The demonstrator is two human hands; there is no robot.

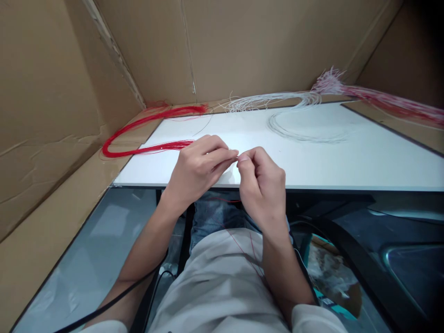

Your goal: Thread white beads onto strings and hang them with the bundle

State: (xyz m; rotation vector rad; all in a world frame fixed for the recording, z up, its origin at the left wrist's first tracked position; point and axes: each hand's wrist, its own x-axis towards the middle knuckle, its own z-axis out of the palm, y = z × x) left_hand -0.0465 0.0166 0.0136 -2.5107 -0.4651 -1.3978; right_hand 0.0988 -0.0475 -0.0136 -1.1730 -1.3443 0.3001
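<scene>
My left hand (204,162) and my right hand (262,185) meet fingertip to fingertip above the front edge of the white board (347,166). Both are closed in a pinch. A tiny pale bit shows where the tips touch, too small to name. From under my right hand a thin red wire (227,200) trails down across my lap and shirt; its held end is hidden by the fingers. Just behind my left hand, a looped bundle of red wires (152,149) rests on the board, its near ends partly covered by that hand.
White wires (274,98) lie along the back edge, with a loose white coil (305,136) in front. A pink and red wire bundle (381,97) lies at the back right. Cardboard walls (249,46) enclose the board. A black cable (118,300) crosses my left forearm; an open box (333,273) stands below right.
</scene>
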